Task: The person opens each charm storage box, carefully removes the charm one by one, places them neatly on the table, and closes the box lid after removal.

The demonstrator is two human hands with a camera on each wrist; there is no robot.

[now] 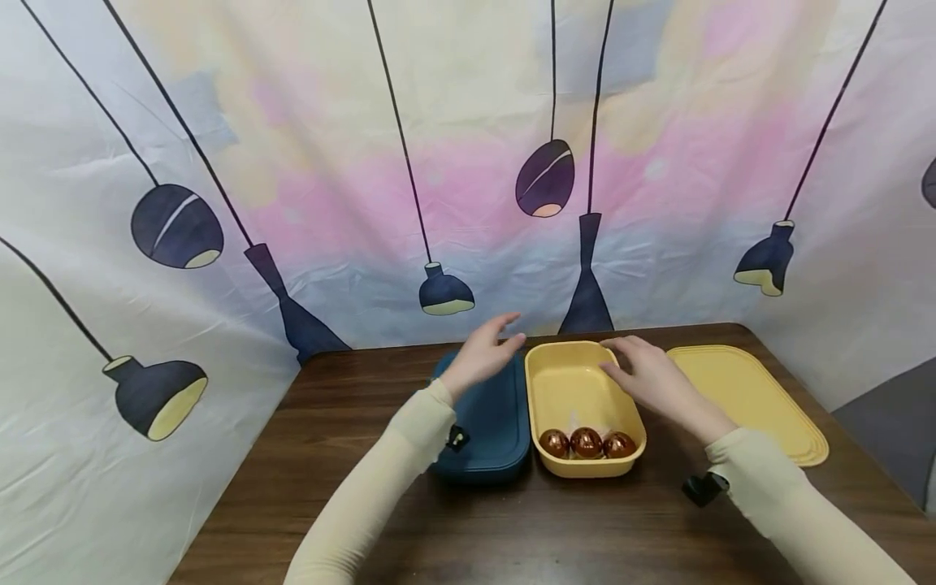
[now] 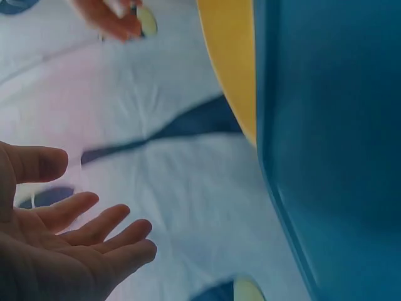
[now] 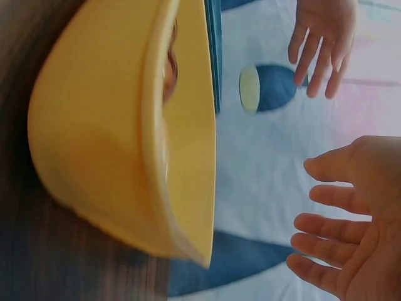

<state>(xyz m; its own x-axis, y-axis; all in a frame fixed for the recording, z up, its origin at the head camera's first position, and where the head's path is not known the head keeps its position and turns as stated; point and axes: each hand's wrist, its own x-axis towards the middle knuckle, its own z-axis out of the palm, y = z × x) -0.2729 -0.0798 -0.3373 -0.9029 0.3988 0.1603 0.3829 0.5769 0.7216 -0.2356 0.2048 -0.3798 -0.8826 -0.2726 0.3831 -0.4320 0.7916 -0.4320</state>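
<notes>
My left hand (image 1: pixel 484 357) hovers over the far part of a blue lidded container (image 1: pixel 486 422), fingers loosely spread and holding nothing. Beside that container stands a yellow open box (image 1: pixel 578 382). In its near end sit three shiny brown balls (image 1: pixel 587 444) in a row. My right hand (image 1: pixel 647 375) is over the box's right far edge, its fingers relaxed with nothing in them. The right wrist view shows this right hand (image 3: pixel 344 219) apart from the box wall (image 3: pixel 94 125). In the left wrist view the left hand (image 2: pixel 75 238) is palm open, away from the blue lid (image 2: pixel 332 150).
A flat yellow lid (image 1: pixel 753 398) lies at the right on the dark wooden table (image 1: pixel 336 455). Behind the table hangs a cloth backdrop (image 1: pixel 483 162) printed with lamps. A grey surface (image 1: pixel 892 422) shows past the table's right edge.
</notes>
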